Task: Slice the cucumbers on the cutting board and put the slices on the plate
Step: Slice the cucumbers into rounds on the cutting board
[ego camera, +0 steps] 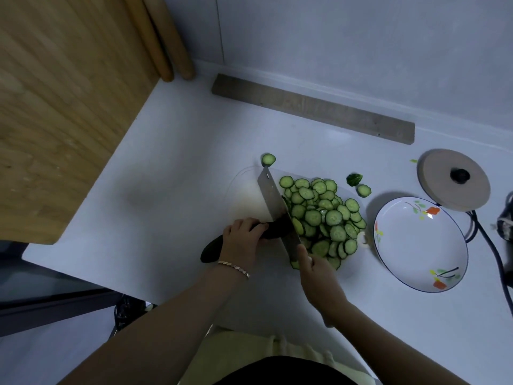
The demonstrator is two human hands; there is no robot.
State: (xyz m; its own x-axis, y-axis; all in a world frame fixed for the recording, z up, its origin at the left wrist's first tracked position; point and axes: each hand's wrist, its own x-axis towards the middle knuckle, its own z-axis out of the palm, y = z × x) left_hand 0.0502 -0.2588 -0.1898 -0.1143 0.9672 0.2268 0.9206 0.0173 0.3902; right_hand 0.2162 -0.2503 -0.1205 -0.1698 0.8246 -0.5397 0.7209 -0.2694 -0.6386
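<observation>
At lower centre of frame, left hand curled on cucumber, right hand clamped round knife, blade beside fingertips, risking a nick from any roll.

Bare forearms; a thin rose-gold bracelet of small flat links circles the left wrist — lower down, a pale yellow garment with drawstrings, then a black garment.
</observation>
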